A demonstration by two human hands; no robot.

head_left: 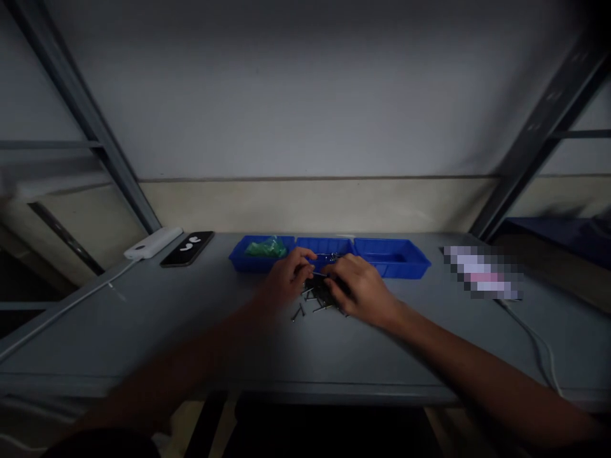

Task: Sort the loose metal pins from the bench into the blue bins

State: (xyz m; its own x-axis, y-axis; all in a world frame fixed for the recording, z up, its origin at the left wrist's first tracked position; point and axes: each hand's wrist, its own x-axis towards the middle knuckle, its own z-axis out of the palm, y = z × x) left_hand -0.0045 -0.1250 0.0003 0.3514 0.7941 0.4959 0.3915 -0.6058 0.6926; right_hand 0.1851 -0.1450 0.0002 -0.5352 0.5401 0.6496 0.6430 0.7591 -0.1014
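A thin metal screw (319, 274) spans the small gap between my two hands, just above a loose pile of screws (317, 299) on the grey table. My left hand (288, 275) is closed in a pinch at the screw's left end. At its other end, the curled fingers of my right hand (360, 286) grip it and hide part of it. Right behind my hands is the middle blue bin (324, 243), with some small shiny metal parts (333, 257) in it. Two screws (298, 312) lie a little apart at the front of the pile.
The left blue bin (237, 257) holds a green plastic bag (266, 247). A third blue bin (391, 270) stands at right. Farther left are a phone (184, 256) with white earbuds (189, 243) on it and a white power bank (153, 243). A blurred-out device (482, 273) with a cable lies right.
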